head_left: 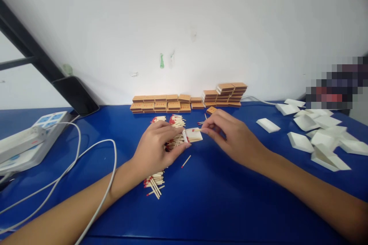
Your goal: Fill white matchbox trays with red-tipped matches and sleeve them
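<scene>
My left hand (156, 145) is closed around a small white matchbox tray (193, 135) just above the blue table (218, 199). My right hand (230, 134) pinches the tray's other end, fingers pressed together, with a red-tipped match at the tray's opening. A heap of loose red-tipped matches (172, 138) lies under and behind my left hand. More matches (154, 183) lie beside my left wrist. One single match (186, 161) rests on the table between my hands.
Stacks of orange matchboxes (184, 101) line the wall at the back. Several empty white trays (319, 134) are scattered at the right. A power strip (31, 138) and white cables (86, 168) lie on the left, and a dark phone (76, 95) leans against the wall.
</scene>
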Tool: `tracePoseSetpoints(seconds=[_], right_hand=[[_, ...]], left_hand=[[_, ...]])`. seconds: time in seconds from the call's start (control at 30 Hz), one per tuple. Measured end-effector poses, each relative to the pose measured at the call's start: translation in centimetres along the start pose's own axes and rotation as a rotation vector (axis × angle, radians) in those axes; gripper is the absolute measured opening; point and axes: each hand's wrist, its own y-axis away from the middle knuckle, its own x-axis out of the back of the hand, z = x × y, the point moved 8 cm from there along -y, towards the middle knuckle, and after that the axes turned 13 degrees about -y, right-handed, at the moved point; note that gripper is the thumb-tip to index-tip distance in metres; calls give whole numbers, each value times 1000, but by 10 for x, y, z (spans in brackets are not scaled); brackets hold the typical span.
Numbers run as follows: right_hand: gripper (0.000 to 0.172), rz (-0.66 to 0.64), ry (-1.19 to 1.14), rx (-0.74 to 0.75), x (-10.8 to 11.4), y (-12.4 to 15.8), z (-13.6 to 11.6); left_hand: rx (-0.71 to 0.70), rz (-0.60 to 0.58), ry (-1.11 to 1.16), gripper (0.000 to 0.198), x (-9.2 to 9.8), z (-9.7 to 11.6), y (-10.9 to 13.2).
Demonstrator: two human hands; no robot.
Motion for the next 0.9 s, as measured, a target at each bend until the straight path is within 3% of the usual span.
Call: tracePoseSetpoints(seconds=[0.13, 0.23, 0.4, 0.57, 0.9], right_hand=[[12, -87, -36, 45, -21, 6, -10], [12, -58, -54, 44, -17, 5, -5], [12, 71, 15, -40, 12, -2, 35], [16, -42, 64, -126, 10, -3, 81], [13, -162, 65, -145, -10, -6, 91]], left_hand=[[-25, 33, 19, 32, 4, 10, -1], [-31, 46, 24, 32, 6, 10, -1], [36, 74, 20, 32, 8, -3, -1], [114, 109, -21, 33, 11, -15, -1], [97, 91, -39, 35, 7, -16, 0]])
